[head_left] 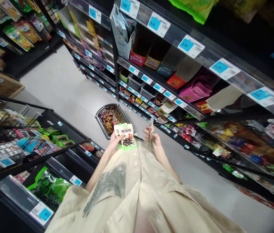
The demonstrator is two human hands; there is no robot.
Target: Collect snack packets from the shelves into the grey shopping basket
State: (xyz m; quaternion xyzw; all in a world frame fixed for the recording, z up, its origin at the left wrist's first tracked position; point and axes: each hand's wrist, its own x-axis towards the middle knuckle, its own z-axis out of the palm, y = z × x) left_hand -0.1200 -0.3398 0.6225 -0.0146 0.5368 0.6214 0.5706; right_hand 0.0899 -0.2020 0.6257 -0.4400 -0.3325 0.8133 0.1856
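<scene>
My left hand (113, 142) is closed on the left edge of two overlapping white and green snack packets (128, 137), printed with dark lettering and a picture of food. In my right hand (154, 139) is another small packet (151, 131), turned nearly edge-on, so its front is hidden. Both hands are in front of my beige shirt, apart from each other. Just beyond the left hand, a black basket (98, 124) stands on the floor, holding several dark, shiny snack packets (110, 118).
A dark shelf rack (176, 35) with price tags and snack boxes rises on the right. More shelving with hanging and stacked packets lines the left, including green bags (51, 187). Between them runs a grey floor aisle (59, 77). A cardboard box (5, 82) stands at the far left.
</scene>
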